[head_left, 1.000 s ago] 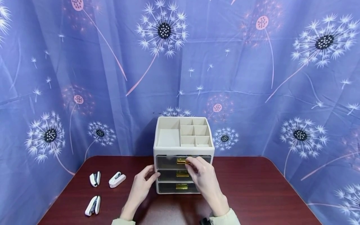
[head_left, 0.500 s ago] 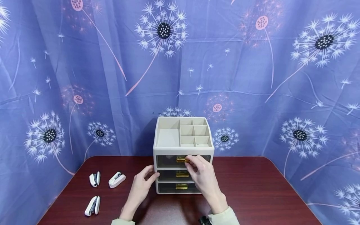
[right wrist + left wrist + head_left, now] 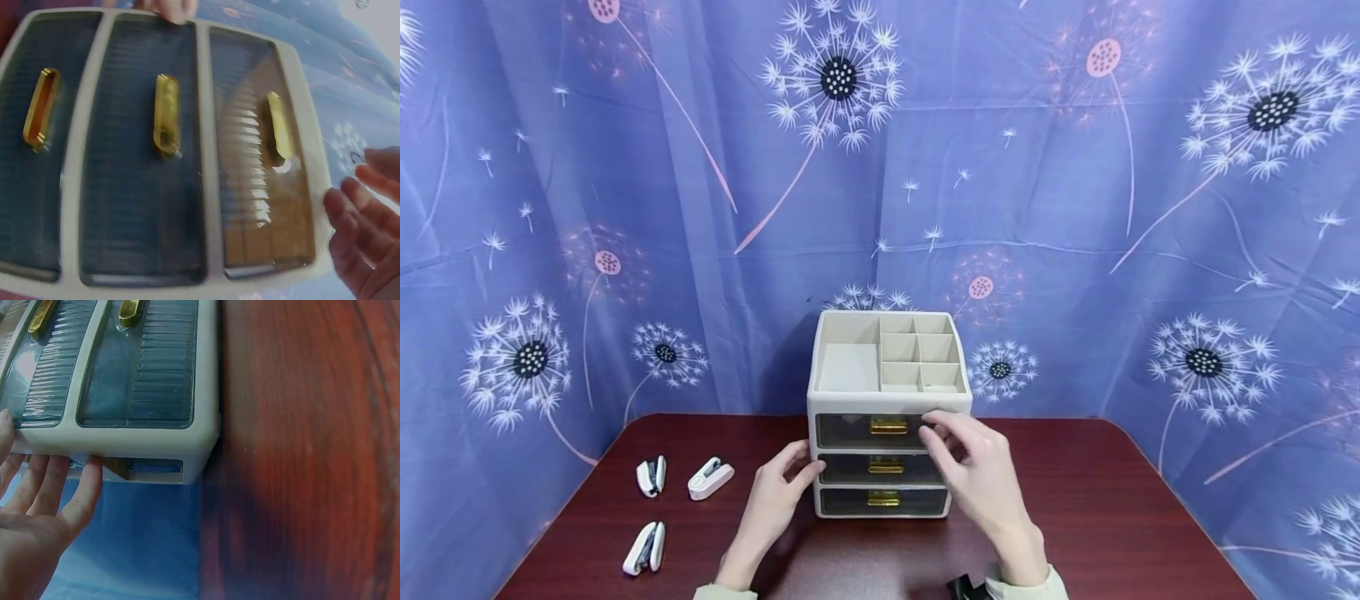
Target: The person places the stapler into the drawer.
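Note:
A white desktop drawer organizer stands on the table, with smoky clear drawer fronts and gold handles. Its top drawer is flush with the frame, as are the two drawers below. My left hand holds the organizer's left side, thumb at the front edge. In the left wrist view, the fingers reach to an opening in the side wall. Off to the right of the top gold handle, my right hand has loosely bent fingers with nothing between them, overlapping the organizer's front right edge.
Several compartments, including a wide one, form the organizer's top. On the table's left lie three white staplers: one at the back, one beside it, one nearer. A blue dandelion-print curtain hangs behind the dark red table.
My right hand has let go of the top drawer's handle and moved right. That drawer has slid in slightly. My left hand has stayed at the organizer's side.

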### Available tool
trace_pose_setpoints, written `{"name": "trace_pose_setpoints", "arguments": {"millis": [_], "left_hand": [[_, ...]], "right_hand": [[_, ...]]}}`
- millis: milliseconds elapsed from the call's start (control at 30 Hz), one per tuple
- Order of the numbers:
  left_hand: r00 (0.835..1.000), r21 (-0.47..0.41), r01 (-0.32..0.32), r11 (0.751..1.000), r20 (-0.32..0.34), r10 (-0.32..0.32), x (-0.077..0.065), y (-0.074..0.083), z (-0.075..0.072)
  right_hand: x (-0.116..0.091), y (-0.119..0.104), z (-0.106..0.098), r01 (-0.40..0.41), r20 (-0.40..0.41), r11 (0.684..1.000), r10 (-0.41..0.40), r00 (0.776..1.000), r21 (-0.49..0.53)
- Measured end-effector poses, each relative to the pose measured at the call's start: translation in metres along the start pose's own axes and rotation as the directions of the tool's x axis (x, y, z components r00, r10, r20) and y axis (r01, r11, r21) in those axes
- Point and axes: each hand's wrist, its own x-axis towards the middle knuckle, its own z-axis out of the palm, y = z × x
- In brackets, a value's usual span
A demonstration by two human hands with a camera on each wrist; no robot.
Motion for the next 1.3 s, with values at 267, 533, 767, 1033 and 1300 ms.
{"name": "trace_pose_setpoints", "arguments": {"millis": [267,533,767,1033,1300], "left_hand": [[1.000,-0.010,-0.001,1.000,0.003,0.001,0.000,0.001,-0.001],[1.000,-0.002,0.005,1.000,0.004,-0.005,-0.001,0.000,-0.001],[1.000,-0.011,0.012,1.000,0.012,-0.012,-0.001,0.001,-0.001],[1.000,-0.013,0.008,1.000,0.017,-0.007,-0.001,0.002,-0.001],[1.000,-0.016,0.009,1.000,0.024,-0.009,0.000,0.000,-0.002]], "right_hand": [[0.008,0.003,-0.021,-0.148,-0.278,0.989,0.138,0.951,-0.016],[-0.002,0.032,-0.019,-0.442,-0.134,0.888,0.457,0.879,0.130],[-0.018,0.073,-0.010,-0.580,0.063,0.775,0.585,0.809,0.251],[-0.025,0.080,-0.003,-0.577,0.143,0.693,0.579,0.803,0.432],[-0.027,0.079,-0.001,-0.576,0.201,0.617,0.570,0.797,0.536]]}}
